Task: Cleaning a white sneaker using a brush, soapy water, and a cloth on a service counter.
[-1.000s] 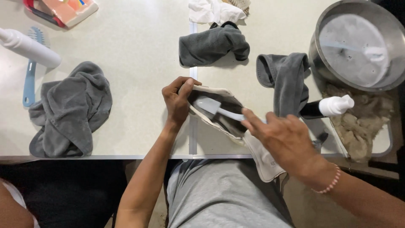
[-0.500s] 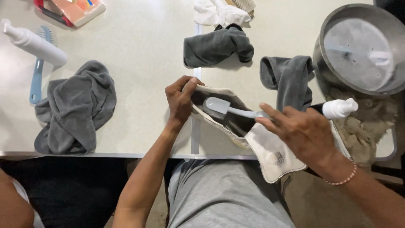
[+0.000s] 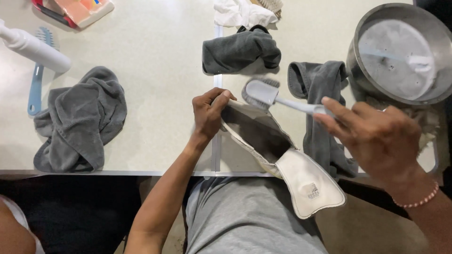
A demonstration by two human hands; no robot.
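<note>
My left hand [image 3: 209, 110] pinches the upper edge of a cream-coloured shoe [image 3: 282, 164] that lies on its side at the table's near edge, its dark opening facing up and its tongue hanging over my lap. My right hand [image 3: 376, 136] grips the handle of a grey scrubbing brush [image 3: 266, 92]. The brush head hovers just above the shoe's far end, bristles pointing away.
A steel pot [image 3: 400, 51] with cloudy water stands at the right. Grey cloths lie at the left [image 3: 75, 124], the top middle [image 3: 240, 49] and the right [image 3: 320, 94]. A blue brush [image 3: 37, 80] and a white bottle [image 3: 35, 47] sit far left. The table edge [image 3: 117, 173] runs along my lap.
The brush has come out of the shoe's opening and risen toward the far end of the shoe. My right hand moved right and up. My left hand kept its hold.
</note>
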